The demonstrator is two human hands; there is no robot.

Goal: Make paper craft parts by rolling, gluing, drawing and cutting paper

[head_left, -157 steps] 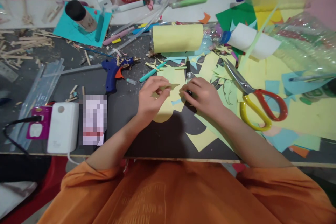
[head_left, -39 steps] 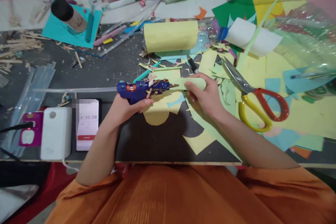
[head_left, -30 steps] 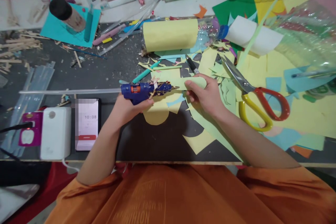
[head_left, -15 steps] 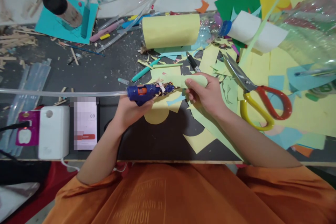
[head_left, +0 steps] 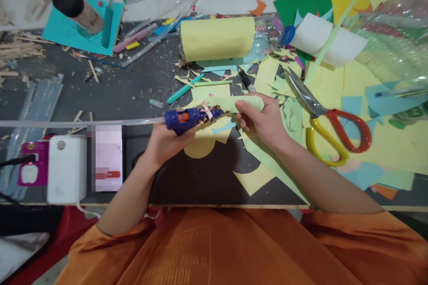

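The person's left hand (head_left: 165, 142) is wrapped around the handle of a blue glue gun (head_left: 182, 119), most of its fingers hidden from me underneath. The gun lies level above the table (head_left: 187, 187), pointing toward the right hand, with bits of wood and paper stuck about its front end. A long clear glue stick (head_left: 83, 123) runs out of its back, passing just above the phone (head_left: 110, 158) and the white power pack (head_left: 67, 167).

The right hand (head_left: 262, 120) pinches a pale green paper strip (head_left: 250, 103) between thumb and fingers, the strip's rounded end resting back over the hand. The gun's tip sits right at the strip's lower edge; I can't tell whether the two touch.

Beneath them, a yellow paper piece (head_left: 199, 146) with a rounded end lies on the dark tabletop. A black pen (head_left: 246, 79) lies just beyond the right hand, and a big pair of scissors (head_left: 310, 107) rests on paper to its right. Farther back, a bottle (head_left: 217, 38) lies on its side, wrapped in yellow paper.
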